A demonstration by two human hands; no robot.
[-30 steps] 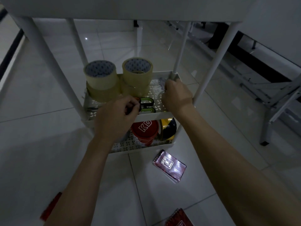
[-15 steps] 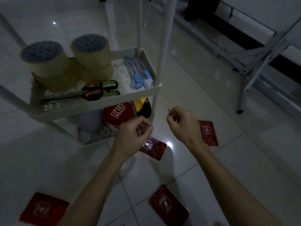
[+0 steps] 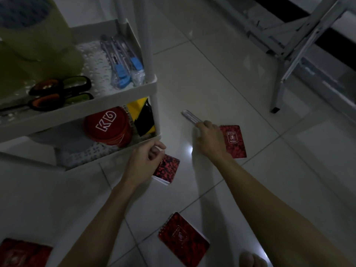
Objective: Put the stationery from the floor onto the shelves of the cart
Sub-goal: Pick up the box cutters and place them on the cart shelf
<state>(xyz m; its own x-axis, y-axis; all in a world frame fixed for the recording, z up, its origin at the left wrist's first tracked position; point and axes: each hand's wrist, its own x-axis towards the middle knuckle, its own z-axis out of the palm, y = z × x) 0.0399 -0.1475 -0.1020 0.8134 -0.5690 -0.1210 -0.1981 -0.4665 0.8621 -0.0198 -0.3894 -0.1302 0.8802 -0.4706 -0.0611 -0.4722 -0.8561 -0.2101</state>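
Stationery lies scattered on the tiled floor [image 3: 212, 60] beside the white cart [image 3: 152, 83]: four red notebooks and a clear packet of pens [image 3: 189, 116]. Half a second ago both hands hung curled in the air below the cart's middle shelf; now they have dropped to the floor. The right hand [image 3: 209, 138] reaches forward, palm down, its grip pinching the near end of the pen packet, which lies on the tile just left of one red notebook [image 3: 234, 140]. The left hand [image 3: 144, 162] is loosely curled with its fingertips touching the top edge of another red notebook [image 3: 167, 169] near the cart's bottom shelf; whether it grips it I cannot tell. Both forearms stretch out from the bottom edge. Two more notebooks [image 3: 183, 237] lie closer, one at the far left corner [image 3: 23, 253].
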